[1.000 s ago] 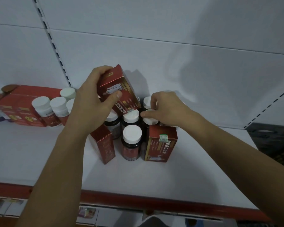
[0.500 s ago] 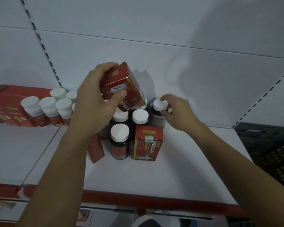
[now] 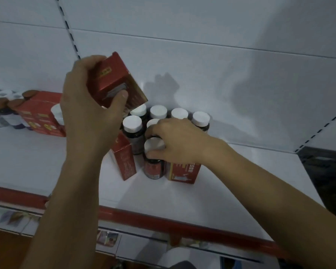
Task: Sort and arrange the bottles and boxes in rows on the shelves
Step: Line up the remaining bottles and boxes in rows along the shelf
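Left hand (image 3: 89,117): grips a tilted red box (image 3: 116,82) held above the shelf (image 3: 66,171).
Right hand (image 3: 175,140): fingers curled round the front white-capped bottle (image 3: 153,162).

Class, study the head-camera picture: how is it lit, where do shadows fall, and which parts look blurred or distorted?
Head view: dim, bluish light; the left hand and its red box throw a dark shadow on the back wall, a broader one lies further right; the shelf edge runs slanted; the far-left bottles are blurred, the right hand on the front bottle slightly soft.
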Demonstrator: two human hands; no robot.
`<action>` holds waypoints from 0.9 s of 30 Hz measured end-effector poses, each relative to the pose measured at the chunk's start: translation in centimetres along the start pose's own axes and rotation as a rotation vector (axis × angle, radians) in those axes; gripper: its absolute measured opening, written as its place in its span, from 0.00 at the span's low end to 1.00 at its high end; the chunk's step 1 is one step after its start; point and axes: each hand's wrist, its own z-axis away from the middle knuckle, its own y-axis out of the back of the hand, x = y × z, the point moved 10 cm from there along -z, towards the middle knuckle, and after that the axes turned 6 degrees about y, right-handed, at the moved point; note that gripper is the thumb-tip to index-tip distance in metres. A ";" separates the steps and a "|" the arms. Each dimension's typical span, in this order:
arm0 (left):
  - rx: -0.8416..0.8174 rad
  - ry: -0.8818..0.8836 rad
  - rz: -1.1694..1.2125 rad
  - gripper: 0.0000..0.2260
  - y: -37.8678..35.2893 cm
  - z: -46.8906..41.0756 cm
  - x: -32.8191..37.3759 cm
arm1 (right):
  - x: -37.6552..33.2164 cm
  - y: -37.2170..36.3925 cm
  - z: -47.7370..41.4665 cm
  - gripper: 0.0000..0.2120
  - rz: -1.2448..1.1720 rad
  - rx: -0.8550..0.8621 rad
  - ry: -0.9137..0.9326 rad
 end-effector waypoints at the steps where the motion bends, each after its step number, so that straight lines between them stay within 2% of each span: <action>1: 0.009 0.003 -0.001 0.24 0.4 0.2 0.0 | -0.7 -1.0 -0.6 0.19 0.057 -0.037 0.015; 4: 0.010 0.017 0.015 0.24 1.0 0.9 -0.3 | -1.3 -1.9 -1.7 0.18 0.094 -0.083 0.011; 6: 0.008 0.031 0.050 0.23 1.0 1.3 -0.2 | -1.1 -0.9 -1.5 0.16 0.017 -0.027 -0.008; 14: 0.022 0.049 0.276 0.22 -0.4 1.0 1.9 | 6.5 10.1 5.5 0.12 -0.549 0.658 -0.349; 19: -0.006 0.083 0.345 0.22 -2.0 1.0 2.1 | 10.3 10.7 10.0 0.13 -0.475 0.816 -0.478; 21: -0.028 0.092 0.345 0.22 -2.6 1.1 2.3 | 11.3 10.0 10.9 0.11 -0.427 0.780 -0.512; 24: -0.093 0.126 0.387 0.22 -4.1 1.4 2.5 | 11.8 7.1 10.0 0.12 -0.338 0.551 -0.509; 27: -0.158 0.145 0.410 0.21 -5.5 1.8 2.7 | 11.8 3.8 8.3 0.17 -0.286 0.371 -0.472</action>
